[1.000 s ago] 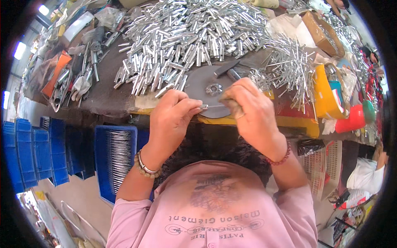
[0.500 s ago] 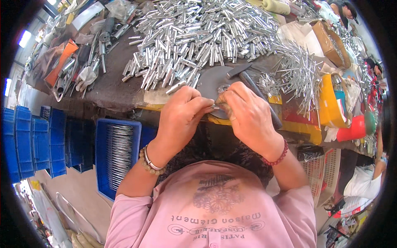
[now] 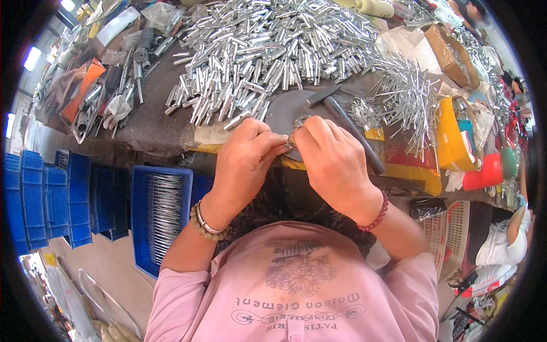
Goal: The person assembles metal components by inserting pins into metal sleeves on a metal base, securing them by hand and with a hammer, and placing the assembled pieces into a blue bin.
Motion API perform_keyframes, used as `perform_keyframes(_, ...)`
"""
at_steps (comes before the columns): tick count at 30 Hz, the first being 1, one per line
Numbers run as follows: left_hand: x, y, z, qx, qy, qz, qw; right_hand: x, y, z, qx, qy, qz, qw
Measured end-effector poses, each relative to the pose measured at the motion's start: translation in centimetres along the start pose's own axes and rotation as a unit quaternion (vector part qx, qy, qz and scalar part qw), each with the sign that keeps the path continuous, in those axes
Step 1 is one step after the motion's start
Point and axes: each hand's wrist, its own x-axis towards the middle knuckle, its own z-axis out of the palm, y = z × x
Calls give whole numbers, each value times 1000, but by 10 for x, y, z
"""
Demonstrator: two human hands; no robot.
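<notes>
My left hand [image 3: 242, 162] and my right hand [image 3: 336, 162] meet fingertip to fingertip at the table's near edge, both closed in a pinch. Between them is a small metal piece [image 3: 291, 143], mostly covered by the fingers, so its exact kind does not show. Just beyond the hands lies a dark grey round plate [image 3: 277, 113]. A hammer [image 3: 356, 134] with a dark handle rests to the right, its head on the plate's far side. A large heap of short shiny metal tubes [image 3: 268, 51] spreads beyond the plate.
Thin metal pins [image 3: 407, 100] lie heaped at the right, near a yellow container [image 3: 453, 134] and a red cup-like object [image 3: 481, 175]. Assorted tools [image 3: 122, 85] crowd the far left. A blue bin [image 3: 162, 214] of metal rods stands below left, beside stacked blue crates [image 3: 54, 196].
Both hands have shifted slightly left, still pinched together around the small metal piece. The right fingers have turned a little over it. Tubes, pins and hammer lie as before.
</notes>
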Motion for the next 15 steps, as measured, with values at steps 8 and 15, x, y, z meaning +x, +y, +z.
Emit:
perform_keyframes(8, -2, -4, 3, 11, -3, -3, 1000, -6, 11, -14, 30, -18, 17, 999)
perform_keyframes(15, 0, 2, 4, -7, 34, 8, 999, -30, 37, -35, -64, -68, 184, 978)
